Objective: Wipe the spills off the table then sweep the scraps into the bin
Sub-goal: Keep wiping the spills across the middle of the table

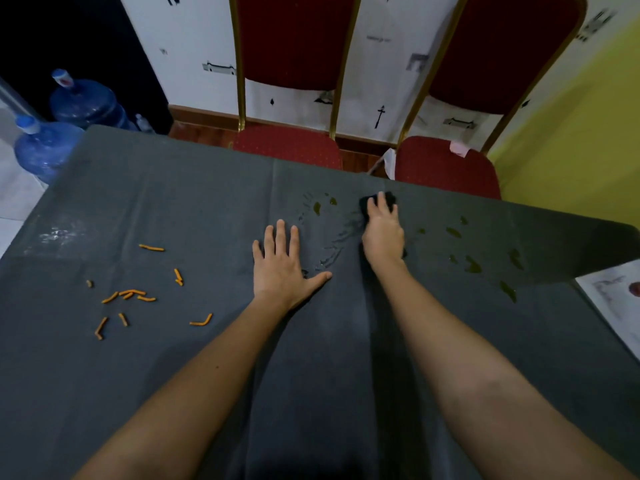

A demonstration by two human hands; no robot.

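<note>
A dark grey cloth covers the table [173, 202]. My right hand [382, 230] presses a dark wiping cloth [389, 199] flat onto the table near its far edge; most of the cloth is hidden under the fingers. Wet smear streaks [332, 244] lie between my hands. Small yellowish spill drops [317, 206] sit just left of the cloth, and more spill drops [472, 265] are scattered to the right. My left hand [282, 265] lies flat on the table with fingers spread. Several orange snack scraps [131, 294] lie at the left.
Two red chairs with gold frames [291, 147] stand at the table's far side. Blue water jugs [45, 147] sit on the floor at the far left. A white powdery smudge [59, 233] marks the table's left. A sheet of paper [616, 299] lies off the right edge.
</note>
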